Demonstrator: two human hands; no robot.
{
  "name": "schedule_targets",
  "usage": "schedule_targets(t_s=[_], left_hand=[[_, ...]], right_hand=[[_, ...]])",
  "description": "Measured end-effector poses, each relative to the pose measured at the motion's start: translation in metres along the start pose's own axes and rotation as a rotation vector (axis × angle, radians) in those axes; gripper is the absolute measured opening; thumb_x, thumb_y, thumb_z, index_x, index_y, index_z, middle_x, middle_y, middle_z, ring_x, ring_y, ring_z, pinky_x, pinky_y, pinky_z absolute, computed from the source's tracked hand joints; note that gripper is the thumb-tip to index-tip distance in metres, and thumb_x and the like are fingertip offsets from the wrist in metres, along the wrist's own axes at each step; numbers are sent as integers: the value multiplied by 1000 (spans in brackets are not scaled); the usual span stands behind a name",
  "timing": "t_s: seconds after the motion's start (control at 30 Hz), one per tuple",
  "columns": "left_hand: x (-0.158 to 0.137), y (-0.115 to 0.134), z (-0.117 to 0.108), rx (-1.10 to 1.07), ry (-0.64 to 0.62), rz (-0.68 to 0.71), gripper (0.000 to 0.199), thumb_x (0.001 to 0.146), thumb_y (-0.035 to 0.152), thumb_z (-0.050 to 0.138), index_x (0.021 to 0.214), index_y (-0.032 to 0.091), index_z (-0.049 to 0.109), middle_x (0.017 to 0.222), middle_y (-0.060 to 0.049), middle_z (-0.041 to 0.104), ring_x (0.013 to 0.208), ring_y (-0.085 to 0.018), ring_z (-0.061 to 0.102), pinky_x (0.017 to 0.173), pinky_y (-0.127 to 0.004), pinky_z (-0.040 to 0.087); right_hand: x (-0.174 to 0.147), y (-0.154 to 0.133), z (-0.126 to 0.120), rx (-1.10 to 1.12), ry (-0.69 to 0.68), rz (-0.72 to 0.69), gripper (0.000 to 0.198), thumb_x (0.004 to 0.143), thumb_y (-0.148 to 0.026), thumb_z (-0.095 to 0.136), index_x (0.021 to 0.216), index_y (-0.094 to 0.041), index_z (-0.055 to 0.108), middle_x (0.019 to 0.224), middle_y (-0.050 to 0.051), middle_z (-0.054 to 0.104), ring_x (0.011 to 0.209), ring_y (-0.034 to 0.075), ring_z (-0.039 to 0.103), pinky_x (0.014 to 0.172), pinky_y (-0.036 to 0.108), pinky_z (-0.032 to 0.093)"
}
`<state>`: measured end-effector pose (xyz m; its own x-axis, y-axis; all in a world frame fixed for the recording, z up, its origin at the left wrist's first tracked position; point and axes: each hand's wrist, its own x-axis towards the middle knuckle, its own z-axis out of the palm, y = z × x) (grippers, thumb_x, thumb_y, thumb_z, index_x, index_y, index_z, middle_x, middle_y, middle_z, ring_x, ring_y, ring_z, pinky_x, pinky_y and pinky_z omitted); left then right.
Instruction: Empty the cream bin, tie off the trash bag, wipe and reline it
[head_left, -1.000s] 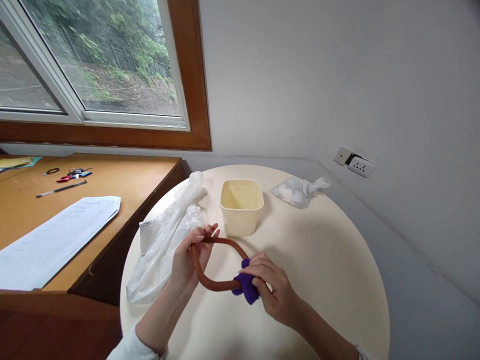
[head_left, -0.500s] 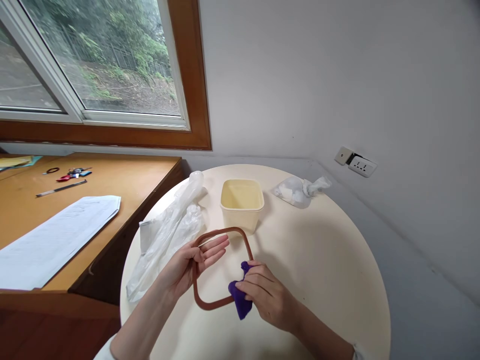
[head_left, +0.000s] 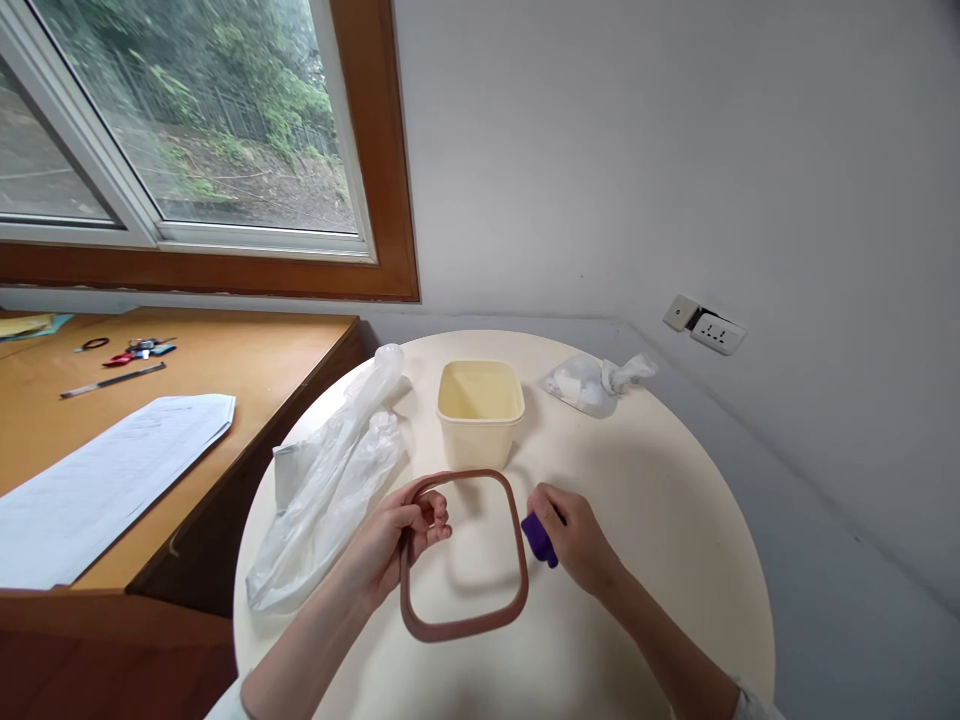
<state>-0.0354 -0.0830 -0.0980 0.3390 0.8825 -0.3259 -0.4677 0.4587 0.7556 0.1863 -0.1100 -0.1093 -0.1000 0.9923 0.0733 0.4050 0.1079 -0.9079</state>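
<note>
My left hand (head_left: 405, 530) is closed on the left side of a brown square frame (head_left: 520, 560) with rounded corners, its fingertips curled inside the outline. The table shows through the frame's middle; whether that is clear plastic or an opening I cannot tell. Just right of the frame, apart from it, my right hand (head_left: 574, 535) is closed around a bunched purple cloth (head_left: 538, 540). Beyond both hands, a pale yellow square tub (head_left: 480, 440) stands upright without a lid on the round cream table (head_left: 637, 560).
A crumpled white plastic bag (head_left: 330, 510) covers the table's left side. At the back right lies a knotted clear bag (head_left: 589, 385) with white contents. The wooden desk (head_left: 285, 350) on the left bears papers (head_left: 127, 480), a pen (head_left: 112, 380) and keys (head_left: 142, 348).
My right hand has moved right and up with the purple cloth, off the frame. The frame has shifted slightly right and down, and my left fingers have curled in.
</note>
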Motion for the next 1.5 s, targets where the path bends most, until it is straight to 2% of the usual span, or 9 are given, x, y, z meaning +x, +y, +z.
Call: schedule_targets(t_s=[0.2,0.3,0.4,0.53,0.67,0.87,1.13,1.3,1.5], left_hand=[[7,-10,12,10,-59,-18,53,52,-3,44,97,15,64,67,-1,55,62,-10,50,65,-24,47],[6,-9,18,53,-40,-11,51,64,3,53,112,19,58,79,-3,58,71,-12,53,72,-28,47],[6,-10,20,148,-25,7,49,75,20,60,122,24,50,93,-5,60,80,-14,54,76,-30,44],[13,-17,16,287,47,0,32,76,31,62,105,19,59,94,-7,60,76,-14,52,76,-30,41],[20,-25,8,319,25,43,18,77,34,58,83,17,59,69,-1,55,60,-11,46,64,-27,39],[25,-36,-1,348,-25,-5,25,78,38,56,65,17,50,50,6,37,48,-8,31,52,-22,29],[25,-34,1,351,32,4,27,77,38,57,64,17,47,51,8,26,48,-8,21,48,-21,23],[26,-34,-1,331,63,18,26,76,37,58,64,17,46,51,9,25,48,-7,21,47,-20,22],[27,-35,-5,321,69,27,25,77,37,57,66,18,47,52,8,25,49,-8,21,48,-20,22]], right_hand=[[-4,-4,0,-391,-22,-36,36,84,-35,42,54,-19,29,48,-6,28,45,8,24,45,23,21],[-2,2,-10,-556,-11,-12,32,84,-31,39,55,-19,29,47,-4,35,45,8,29,48,24,22],[3,12,-37,-620,-12,65,33,84,-32,37,55,-19,32,49,-2,45,46,9,38,49,24,24],[13,33,-81,-651,7,195,35,86,-36,34,55,-19,37,51,1,51,44,11,42,46,24,25],[23,57,-114,-714,48,311,34,84,-36,37,55,-19,41,56,3,56,46,12,45,46,25,27],[33,79,-136,-721,5,409,31,82,-33,41,55,-18,42,59,4,59,40,10,42,43,25,26],[38,78,-120,-651,-107,382,32,83,-34,39,55,-19,39,60,4,60,40,8,41,42,24,28],[32,65,-89,-609,-197,323,33,84,-34,38,54,-19,38,55,2,55,41,9,41,42,23,28],[22,53,-49,-627,-187,294,33,82,-30,39,52,-18,33,56,1,54,46,10,42,45,23,27]])
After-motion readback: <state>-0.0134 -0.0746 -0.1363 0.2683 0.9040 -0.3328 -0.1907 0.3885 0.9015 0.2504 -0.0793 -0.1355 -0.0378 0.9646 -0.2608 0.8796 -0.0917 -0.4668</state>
